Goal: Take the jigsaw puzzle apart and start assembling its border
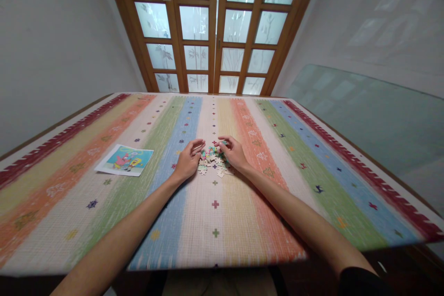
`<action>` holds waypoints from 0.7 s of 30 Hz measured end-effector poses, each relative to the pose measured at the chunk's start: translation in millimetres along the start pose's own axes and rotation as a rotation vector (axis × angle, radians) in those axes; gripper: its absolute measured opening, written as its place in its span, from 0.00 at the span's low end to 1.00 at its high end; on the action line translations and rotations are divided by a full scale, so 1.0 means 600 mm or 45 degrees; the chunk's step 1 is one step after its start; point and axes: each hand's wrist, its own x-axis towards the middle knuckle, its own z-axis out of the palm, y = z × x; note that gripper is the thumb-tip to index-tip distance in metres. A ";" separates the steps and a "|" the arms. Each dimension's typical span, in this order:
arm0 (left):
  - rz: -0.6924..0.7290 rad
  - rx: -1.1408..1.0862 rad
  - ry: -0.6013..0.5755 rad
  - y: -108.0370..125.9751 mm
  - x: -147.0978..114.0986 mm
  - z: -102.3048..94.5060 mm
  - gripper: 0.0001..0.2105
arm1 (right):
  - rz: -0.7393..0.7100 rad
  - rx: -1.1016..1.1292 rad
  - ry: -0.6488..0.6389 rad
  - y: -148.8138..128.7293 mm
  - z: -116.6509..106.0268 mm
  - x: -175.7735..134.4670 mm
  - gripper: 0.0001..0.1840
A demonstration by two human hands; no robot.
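A small heap of jigsaw puzzle pieces (212, 163) lies on the striped tablecloth in front of me. Some show coloured printed faces, others their pale backs. My left hand (189, 161) rests at the heap's left side, its fingers loosely curved and apart from the thumb, with nothing visible in them. On the other side, my right hand (234, 153) bends over the heap, thumb and fingers closed around what looks like a small coloured puzzle piece, mostly hidden by the fingers. Off to the left lies a picture sheet (126, 161) with cartoon figures on a blue-green background.
The large table wears a striped tablecloth (243, 236) printed with small motifs. Its front edge runs close to my body. Beyond the far edge stand wooden doors (212, 46) with frosted panes. A pale glass-like panel (364, 125) leans along the right wall.
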 end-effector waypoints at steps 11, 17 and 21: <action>-0.023 0.070 0.104 0.020 -0.001 -0.007 0.22 | -0.082 -0.149 -0.048 -0.004 -0.019 0.003 0.17; 0.002 0.129 0.149 0.022 -0.001 -0.011 0.17 | -0.100 -0.218 -0.095 -0.011 -0.021 0.002 0.16; 0.047 0.273 0.167 0.023 -0.001 -0.016 0.19 | -0.116 -0.307 -0.115 -0.016 -0.024 0.000 0.14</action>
